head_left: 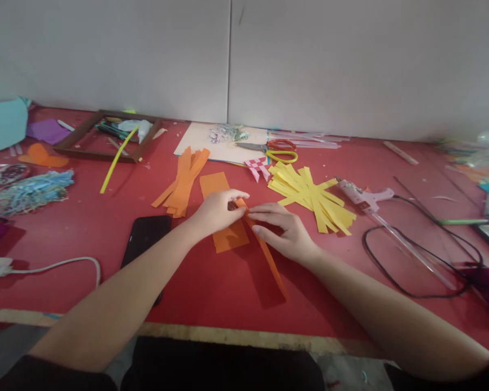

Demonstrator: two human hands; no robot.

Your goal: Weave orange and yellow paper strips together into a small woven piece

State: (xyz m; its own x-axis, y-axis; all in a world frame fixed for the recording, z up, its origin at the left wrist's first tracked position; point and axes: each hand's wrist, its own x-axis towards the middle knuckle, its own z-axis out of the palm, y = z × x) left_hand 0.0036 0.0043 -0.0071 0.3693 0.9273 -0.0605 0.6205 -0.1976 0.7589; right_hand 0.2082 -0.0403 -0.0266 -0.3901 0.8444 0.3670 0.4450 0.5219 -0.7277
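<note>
Dark clothing [224, 364] and two bare forearms [138, 290] come in at the bottom, nearest the camera, reaching over a red tabletop [212, 304] with a pale front edge. Between the hands, near the middle of the table, is a narrow orange strip [271, 260], its long end slanting down toward the person and to the right. The left hand [224, 209] grasps the strip's upper end between thumb and fingers, while the right hand [283, 231] has its fingertips against the strip just below — whether they press it tight, I cannot tell. Under the left hand lies a wider orange paper piece [232, 239], partly covered. Beyond it to the left sits a pile of orange strips [183, 182], with a black phone [149, 236] nearer, partly hidden by the left forearm. Right of the hands, yellow strips [313, 195] lie crossed in a heap, and beside them are a pink glue gun [364, 196] and its looping black cord [385, 279]. Farther back, scissors [275, 147] with red and yellow handles rest partly on pale sheets [199, 144], near a pink-and-white woven paper piece [257, 167]. At the left stands a brown frame [83, 130] around small tools and a white bottle [144, 130] — a yellow strip [116, 165] lies over its near side.
</note>
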